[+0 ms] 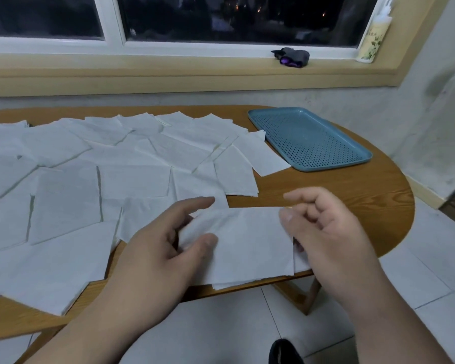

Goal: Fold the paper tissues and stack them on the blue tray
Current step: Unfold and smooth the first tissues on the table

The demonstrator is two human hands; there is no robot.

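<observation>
My two hands hold a white paper tissue (247,245) over the front edge of the wooden table (352,200). My left hand (147,256) pinches its left edge, thumb on top and fingers stretched out behind. My right hand (334,240) has curled fingers, and its thumb pinches the tissue's upper right corner. The tissue looks folded over, with a second layer showing along its lower edge. Several more flat tissues (132,177) cover the left and middle of the table. The blue perforated tray (310,140) lies at the back right with nothing on it; one tissue overlaps its left rim.
The table's rounded right end curves just beyond the tray. A window sill behind carries a dark bundle (292,57) and a pale bottle (373,38). White floor tiles and a black shoe (284,350) show below the table's front edge.
</observation>
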